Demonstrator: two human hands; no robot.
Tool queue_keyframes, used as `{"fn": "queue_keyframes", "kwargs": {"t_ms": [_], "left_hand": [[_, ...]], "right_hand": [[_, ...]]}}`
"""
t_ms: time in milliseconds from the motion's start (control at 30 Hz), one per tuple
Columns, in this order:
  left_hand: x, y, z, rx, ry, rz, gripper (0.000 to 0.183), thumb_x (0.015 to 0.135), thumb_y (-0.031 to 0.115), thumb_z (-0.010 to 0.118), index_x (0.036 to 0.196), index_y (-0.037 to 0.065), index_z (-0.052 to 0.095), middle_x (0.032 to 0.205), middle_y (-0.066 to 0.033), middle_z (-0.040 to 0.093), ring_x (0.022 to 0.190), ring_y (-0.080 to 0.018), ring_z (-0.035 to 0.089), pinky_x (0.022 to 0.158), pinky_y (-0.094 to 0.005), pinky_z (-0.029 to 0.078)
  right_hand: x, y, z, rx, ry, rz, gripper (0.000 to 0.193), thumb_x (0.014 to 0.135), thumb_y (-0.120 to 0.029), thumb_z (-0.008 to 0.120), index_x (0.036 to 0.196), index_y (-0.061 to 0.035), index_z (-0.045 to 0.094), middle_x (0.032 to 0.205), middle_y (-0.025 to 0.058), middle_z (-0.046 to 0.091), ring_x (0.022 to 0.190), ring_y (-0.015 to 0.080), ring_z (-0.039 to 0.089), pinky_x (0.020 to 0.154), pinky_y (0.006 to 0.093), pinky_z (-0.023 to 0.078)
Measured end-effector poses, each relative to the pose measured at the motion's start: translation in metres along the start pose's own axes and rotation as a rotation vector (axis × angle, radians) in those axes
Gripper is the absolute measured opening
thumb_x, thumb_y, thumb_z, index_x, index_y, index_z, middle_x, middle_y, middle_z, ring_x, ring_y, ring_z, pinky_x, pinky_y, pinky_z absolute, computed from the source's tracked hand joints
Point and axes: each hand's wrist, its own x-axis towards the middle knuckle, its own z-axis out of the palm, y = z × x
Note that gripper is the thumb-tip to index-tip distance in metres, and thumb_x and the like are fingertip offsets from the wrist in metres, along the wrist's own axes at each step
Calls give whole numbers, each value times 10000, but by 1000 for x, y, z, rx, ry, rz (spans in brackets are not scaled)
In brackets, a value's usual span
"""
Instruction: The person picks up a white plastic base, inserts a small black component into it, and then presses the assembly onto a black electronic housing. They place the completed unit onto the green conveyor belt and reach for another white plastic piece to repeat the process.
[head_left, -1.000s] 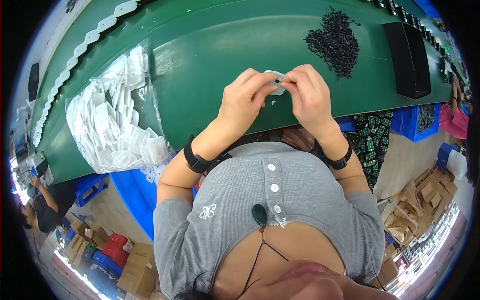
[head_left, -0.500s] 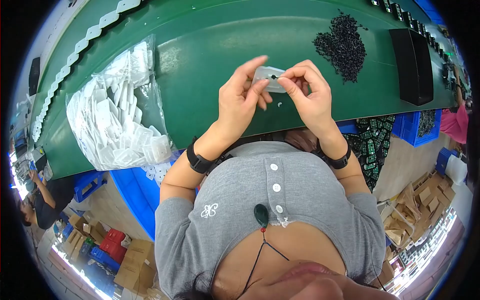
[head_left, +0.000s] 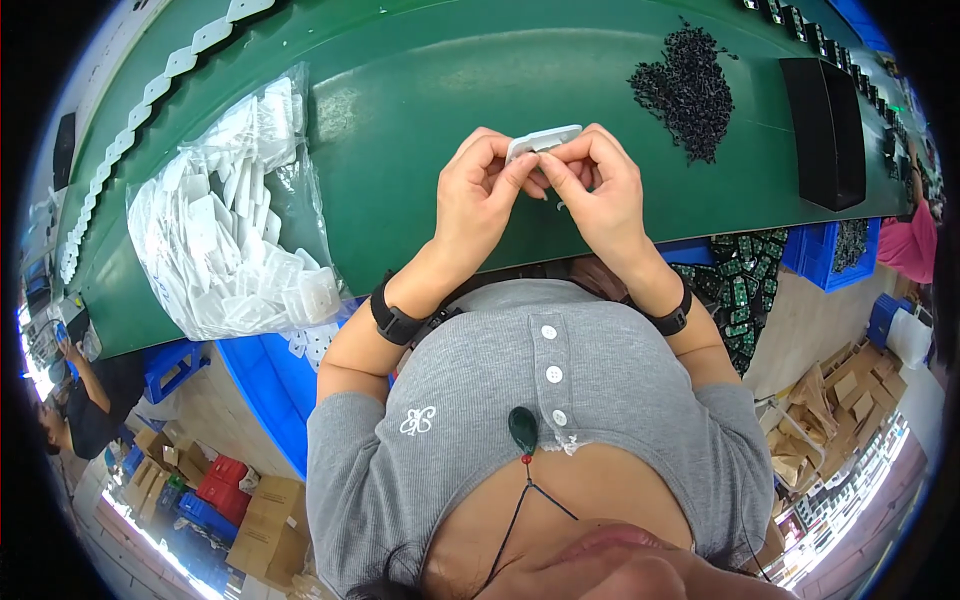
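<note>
My left hand (head_left: 478, 190) and right hand (head_left: 607, 192), nearly closed, pinched the white piece (head_left: 543, 138); I judged it light, stiff, best held by edges.

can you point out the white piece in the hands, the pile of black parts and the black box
White piece (head_left: 545, 139): head view, middle of its visible side
Pile of black parts (head_left: 686, 95): head view, middle of the pile
Black box (head_left: 804, 128): head view, left wall

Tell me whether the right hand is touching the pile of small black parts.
Apart. The head view shows bare green tabletop between the right hand and the pile of small black parts.
</note>
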Motion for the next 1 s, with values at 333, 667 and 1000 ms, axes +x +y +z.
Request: {"fn": "queue_keyframes", "kwargs": {"t_ms": [333,667,1000], "left_hand": [[-2,5,2,-113,-46,-129,81,950,18,554,925,-52,586,890,-66,551,713,-147,652,645,-245,538],[-2,3,9,42,-70,-173,295,997,46,457,1264,-78,451,984,-166,644,756,-193,659,687,-268,540],[53,2,-17,527,36,-117,179,1007,143,499,1063,6,599,795,-26,613,583,-44,495,514,-182,372]], "right_hand": [[0,9,-18,-123,-39,-151,279,807,-114,740,1022,-23,587,958,38,522,832,116,510,712,225,407],[-16,41,-17,396,2,107,295,820,-145,760,962,-52,519,875,8,544,741,70,488,626,231,418],[-109,146,-244,-860,1089,268,324,926,-365,607,937,-40,601,857,92,623,733,225,612,666,341,496]]}}
